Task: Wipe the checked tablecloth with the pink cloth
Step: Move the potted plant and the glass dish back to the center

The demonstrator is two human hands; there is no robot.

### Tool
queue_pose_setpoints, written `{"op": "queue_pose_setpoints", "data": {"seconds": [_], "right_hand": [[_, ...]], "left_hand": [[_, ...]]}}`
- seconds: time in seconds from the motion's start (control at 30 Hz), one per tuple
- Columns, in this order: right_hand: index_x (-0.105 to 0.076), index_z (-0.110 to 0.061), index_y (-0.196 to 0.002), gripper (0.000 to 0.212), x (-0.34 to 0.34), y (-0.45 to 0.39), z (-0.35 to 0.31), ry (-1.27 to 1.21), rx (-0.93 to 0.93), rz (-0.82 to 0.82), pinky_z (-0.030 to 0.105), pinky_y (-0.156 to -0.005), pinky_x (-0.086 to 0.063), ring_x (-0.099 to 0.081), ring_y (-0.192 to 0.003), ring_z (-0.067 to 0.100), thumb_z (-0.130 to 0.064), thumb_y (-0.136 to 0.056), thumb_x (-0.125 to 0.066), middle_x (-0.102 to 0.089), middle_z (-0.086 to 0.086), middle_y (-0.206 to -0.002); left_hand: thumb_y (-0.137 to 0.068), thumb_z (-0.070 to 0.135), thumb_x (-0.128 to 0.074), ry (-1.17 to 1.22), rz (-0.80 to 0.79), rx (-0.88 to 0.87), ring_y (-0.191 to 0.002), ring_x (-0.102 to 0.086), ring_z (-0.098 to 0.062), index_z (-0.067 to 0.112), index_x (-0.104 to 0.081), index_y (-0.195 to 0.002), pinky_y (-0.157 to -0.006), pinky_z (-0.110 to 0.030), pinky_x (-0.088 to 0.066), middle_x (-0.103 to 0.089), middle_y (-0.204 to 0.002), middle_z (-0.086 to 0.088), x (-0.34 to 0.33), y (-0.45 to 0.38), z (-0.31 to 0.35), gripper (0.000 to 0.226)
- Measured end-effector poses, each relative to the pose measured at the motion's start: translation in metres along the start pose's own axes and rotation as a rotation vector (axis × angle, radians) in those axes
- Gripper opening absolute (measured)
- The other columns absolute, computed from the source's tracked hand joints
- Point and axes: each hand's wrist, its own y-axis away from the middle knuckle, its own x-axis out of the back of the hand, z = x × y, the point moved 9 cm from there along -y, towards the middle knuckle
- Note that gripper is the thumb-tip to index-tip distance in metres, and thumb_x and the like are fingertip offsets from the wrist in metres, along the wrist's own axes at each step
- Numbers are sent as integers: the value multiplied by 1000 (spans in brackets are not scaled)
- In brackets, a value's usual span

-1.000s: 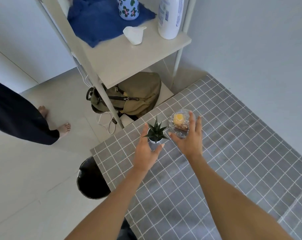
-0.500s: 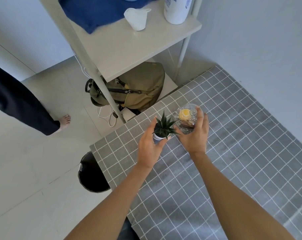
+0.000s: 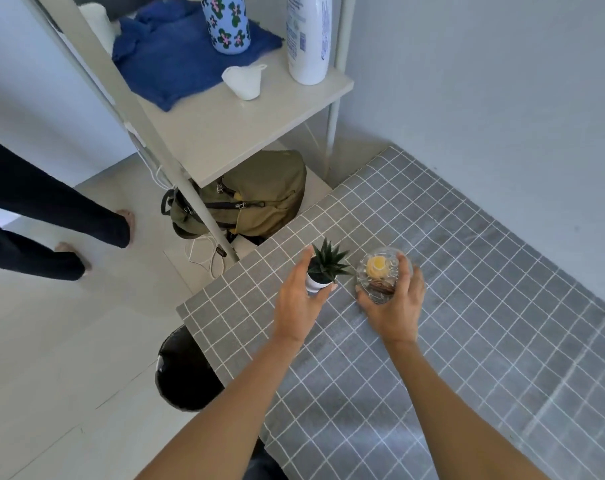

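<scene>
While both arms reach forward over the tabletop, the left hand (image 3: 295, 303) wraps around the small white pot of a spiky green succulent (image 3: 325, 268), thumb on one side and fingers on the other. Just beside it, the right hand (image 3: 394, 306) cups a clear glass jar (image 3: 380, 275) from behind and below; something yellow and something brown show through the glass. Whether pot and jar rest on the cloth or are lifted just off it is hard to judge from this angle.

Under both hands spreads the checked tablecloth (image 3: 484, 323), grey with thin white lines, covering the tabletop from its near-left corner out to the right edge of the view. No pink cloth shows in this single head view.

Beyond the tabletop's far edge stands a pale shelf (image 3: 224, 133) carrying a crumpled blue towel (image 3: 176, 60), a flowered bottle (image 3: 226, 22), a white cup (image 3: 243, 81) and a tall white bottle (image 3: 308, 36). An olive backpack (image 3: 256, 199) lies on the floor beneath it, and a black bin (image 3: 183, 372) sits by the tabletop's near corner. Another person's dark-trousered legs (image 3: 34, 220) stand at the left.
</scene>
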Motion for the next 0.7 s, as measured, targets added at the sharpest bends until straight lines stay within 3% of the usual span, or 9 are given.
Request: {"op": "queue_pose_setpoints", "data": {"seconds": [0.07, 0.27, 0.4, 0.57, 0.7], "right_hand": [[-20, -32, -145, 103, 14, 14, 14, 2, -43, 18, 58, -102, -37, -28, -136, 40, -38, -66, -85, -27, 21, -148], [-23, -30, -144, 100, 63, 53, 59, 2, -121, 105, 57, -103, -37, -31, -132, 42, -35, -67, -85, -30, 24, -143], [-23, -31, -144, 100, 102, 78, 94, 8, -211, 183, 56, -103, -36, -30, -132, 43, -33, -66, -86, -29, 24, -143], [-22, -31, -143, 98, 151, 103, 130, 16, -288, 279, 62, -103, -36, -30, -132, 47, -32, -68, -85, -32, 27, -142], [-23, -32, -142, 99, 192, 118, 161, 38, -346, 369, 59, -101, -37, -34, -128, 47, -28, -67, -86, -35, 28, -139]], "left_hand": [[-79, 30, -77, 0, -27, -19, -121, -58, -18, 9, -44, -141, -94, -31, -53, -60, -132, -6, -10, 2, 11, 73], [-80, 32, -76, -35, -141, -100, -121, -58, -19, 13, -42, -143, -96, -25, -50, -59, -133, -4, -56, 16, 55, 74], [-79, 29, -77, -6, -237, -163, -119, -59, -20, 12, -42, -143, -96, -33, -52, -60, -132, -4, -96, 29, 88, 74], [-76, 31, -79, -27, -317, -225, -108, -64, -22, 16, -45, -141, -87, -32, -54, -65, -123, -4, -144, 47, 123, 75], [-76, 30, -79, -11, -387, -271, -108, -63, -23, 16, -43, -142, -86, -38, -54, -65, -123, -4, -186, 67, 152, 76]]}}
